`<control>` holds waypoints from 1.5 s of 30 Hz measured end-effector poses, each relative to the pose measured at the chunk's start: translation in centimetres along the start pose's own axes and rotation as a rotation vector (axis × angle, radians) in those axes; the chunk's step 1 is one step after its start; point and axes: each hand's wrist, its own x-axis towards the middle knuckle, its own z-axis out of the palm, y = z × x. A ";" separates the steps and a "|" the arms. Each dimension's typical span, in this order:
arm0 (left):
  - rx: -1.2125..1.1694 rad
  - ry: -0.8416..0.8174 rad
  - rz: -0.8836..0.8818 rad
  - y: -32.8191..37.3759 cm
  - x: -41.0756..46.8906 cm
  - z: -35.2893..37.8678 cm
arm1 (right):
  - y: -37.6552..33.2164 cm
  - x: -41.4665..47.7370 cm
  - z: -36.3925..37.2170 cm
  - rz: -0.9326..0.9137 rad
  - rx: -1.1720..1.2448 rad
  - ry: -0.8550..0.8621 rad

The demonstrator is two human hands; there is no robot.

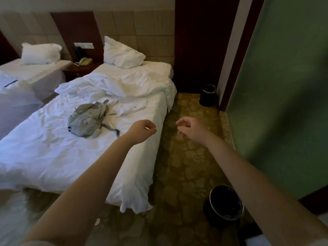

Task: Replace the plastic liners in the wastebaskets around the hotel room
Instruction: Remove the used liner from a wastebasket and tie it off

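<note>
Little clothing shows. At the near left corner a thin strip of pale, whitish fabric, the left sleeve (35,244), crosses the arm; a matching pale strip, the right sleeve (319,243), sits at the near right corner. Both are cut off by the frame edge and blurred, so their cut and material cannot be told. From those hems onward the left forearm (85,174) and right forearm (257,174) are uncovered, long and smooth, broad near the camera and narrowing at the wrists. The left hand (142,129) and right hand (190,127) are bare, fingers slim.
</note>
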 end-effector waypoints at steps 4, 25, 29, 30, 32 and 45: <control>0.007 -0.012 0.035 0.6 9.4 -0.5 | 1.8 7.4 -2.8 0.014 -0.014 0.025; -0.045 -0.312 0.299 7.7 60.2 0.6 | 12.3 47.8 -18.4 0.292 -0.114 0.242; -0.045 -0.311 0.302 8.1 67.6 2.1 | 14.8 54.8 -20.9 0.296 -0.084 0.239; -0.033 -0.308 0.304 8.2 69.7 2.4 | 15.4 56.8 -21.6 0.292 -0.086 0.231; 0.014 -0.312 0.307 8.5 74.2 3.2 | 16.7 60.7 -23.1 0.276 -0.076 0.231; 0.136 -0.299 0.337 16.9 103.8 2.6 | 24.6 87.6 -37.4 0.247 0.031 0.221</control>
